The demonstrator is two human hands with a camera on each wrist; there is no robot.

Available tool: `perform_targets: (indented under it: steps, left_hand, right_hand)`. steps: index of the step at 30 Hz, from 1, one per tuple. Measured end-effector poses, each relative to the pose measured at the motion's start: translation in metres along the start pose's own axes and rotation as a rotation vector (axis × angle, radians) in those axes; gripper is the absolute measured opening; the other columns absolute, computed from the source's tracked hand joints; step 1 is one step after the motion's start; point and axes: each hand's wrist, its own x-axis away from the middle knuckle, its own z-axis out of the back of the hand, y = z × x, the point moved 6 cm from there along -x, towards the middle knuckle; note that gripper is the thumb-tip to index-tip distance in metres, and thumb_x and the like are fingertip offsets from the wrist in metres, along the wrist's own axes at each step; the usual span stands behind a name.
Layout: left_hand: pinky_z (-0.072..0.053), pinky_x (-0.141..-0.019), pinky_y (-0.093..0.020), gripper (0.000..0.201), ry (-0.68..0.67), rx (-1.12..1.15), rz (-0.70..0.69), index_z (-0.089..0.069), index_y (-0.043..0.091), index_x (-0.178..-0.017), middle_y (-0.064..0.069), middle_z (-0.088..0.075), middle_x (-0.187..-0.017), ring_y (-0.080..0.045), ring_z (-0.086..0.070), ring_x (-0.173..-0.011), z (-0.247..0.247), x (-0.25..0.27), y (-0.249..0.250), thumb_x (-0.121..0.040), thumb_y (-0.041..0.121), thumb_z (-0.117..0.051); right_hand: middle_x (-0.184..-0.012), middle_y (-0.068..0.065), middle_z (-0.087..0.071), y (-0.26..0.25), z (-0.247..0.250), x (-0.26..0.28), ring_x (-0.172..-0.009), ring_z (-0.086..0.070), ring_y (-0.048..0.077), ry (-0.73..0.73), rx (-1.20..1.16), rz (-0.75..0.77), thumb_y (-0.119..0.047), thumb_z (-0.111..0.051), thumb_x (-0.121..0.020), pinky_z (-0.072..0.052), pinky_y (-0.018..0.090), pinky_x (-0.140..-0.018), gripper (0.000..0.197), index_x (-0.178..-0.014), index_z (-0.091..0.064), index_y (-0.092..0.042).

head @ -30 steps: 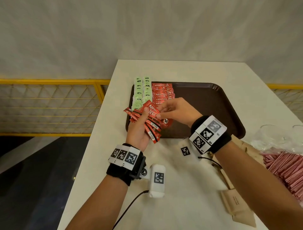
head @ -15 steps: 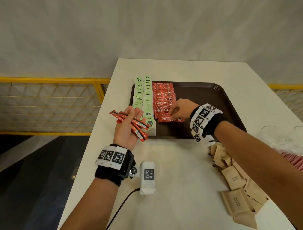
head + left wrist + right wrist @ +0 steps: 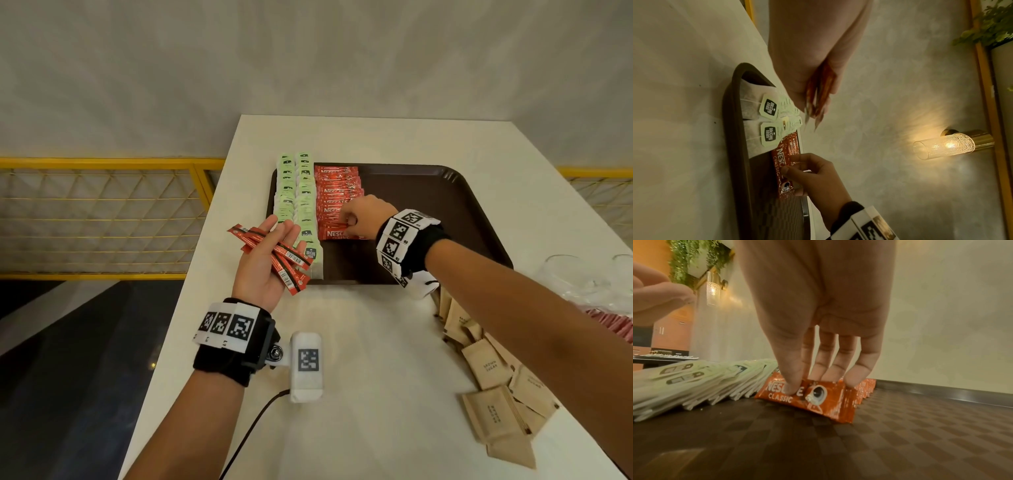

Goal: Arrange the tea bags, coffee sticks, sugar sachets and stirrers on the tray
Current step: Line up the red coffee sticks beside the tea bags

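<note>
while brown sugar sachets point(image 3: 493, 387) wait loose on the table point(image 3: 376, 428) at 4 o'clock, the left hand point(image 3: 262, 262) lies palm-up and slack, off the tray's 8 o'clock corner, with spare coffee sticks point(image 3: 274, 255) across it, fewer than a second ago. beyond it, the right hand point(image 3: 364, 214) has moved onto the tray point(image 3: 428, 205), fingertips point(image 3: 792, 386) pinching the newest stick point(image 3: 813, 398) into the red row, beside the tea bags point(image 3: 294, 192) at 11 o'clock. judgement: coffee row growing; sugar and stirrers outstanding.
</note>
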Motion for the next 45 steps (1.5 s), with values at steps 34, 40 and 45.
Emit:
perform_targets:
  steps: [34,40,45]
  left_hand:
    - [-0.043,-0.043,-0.016,0.025,-0.031,-0.07,0.12,-0.06,0.016,-0.099,0.006,-0.044,-0.054,-0.003,-0.042,-0.04,-0.01,0.0,-0.013,-0.087,0.038,-0.058]
    - [-0.044,-0.053,-0.02,0.016,-0.086,-0.102,0.156,-0.057,0.012,-0.09,0.003,-0.049,-0.058,-0.008,-0.047,-0.051,-0.015,0.001,-0.014,-0.092,0.028,-0.055]
    - [-0.055,-0.065,-0.028,0.027,-0.102,-0.149,0.108,-0.055,0.014,-0.118,-0.003,-0.062,-0.074,-0.013,-0.058,-0.069,-0.018,-0.002,-0.015,-0.093,0.022,-0.056]
  right_hand:
    - [-0.12,0.009,-0.052,0.001,-0.002,-0.01,-0.11,-0.052,0.024,0.012,0.031,0.074,-0.016,-0.066,-0.085,-0.04,0.027,-0.082,0.03,-0.114,-0.059,-0.014]
    - [-0.113,0.007,-0.051,-0.002,-0.001,-0.007,-0.107,-0.052,0.023,0.033,-0.001,0.102,-0.022,-0.066,-0.085,-0.043,0.031,-0.087,0.028,-0.113,-0.061,-0.017]
    - [-0.094,-0.002,-0.059,-0.022,0.025,0.024,-0.085,-0.054,0.011,0.178,-0.383,0.198,-0.037,-0.057,-0.09,-0.042,0.019,-0.073,0.026,-0.102,-0.065,-0.015]
